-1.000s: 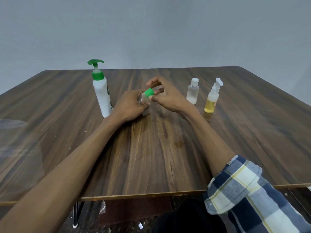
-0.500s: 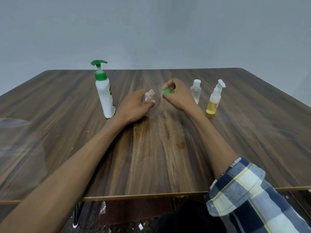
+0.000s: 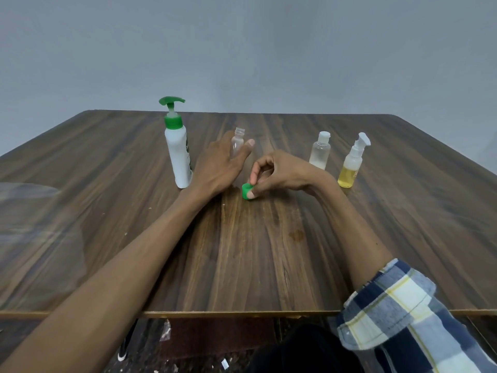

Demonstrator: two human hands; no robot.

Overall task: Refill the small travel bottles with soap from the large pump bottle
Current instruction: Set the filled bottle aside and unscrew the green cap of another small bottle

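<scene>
Nearest, the right hand (image 3: 279, 173) pinches the green cap (image 3: 246, 191) down on the table (image 3: 242, 265). Just beyond, the left hand (image 3: 219, 168) curls loosely around the small open bottle (image 3: 237, 141) (upright, mouth up). The pump bottle (image 3: 177, 146) stands just left, nearer that hand.

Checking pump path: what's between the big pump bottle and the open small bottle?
Head view: only the left hand, its fingers round the open small bottle; bare tabletop otherwise, next to the pump bottle.
</scene>
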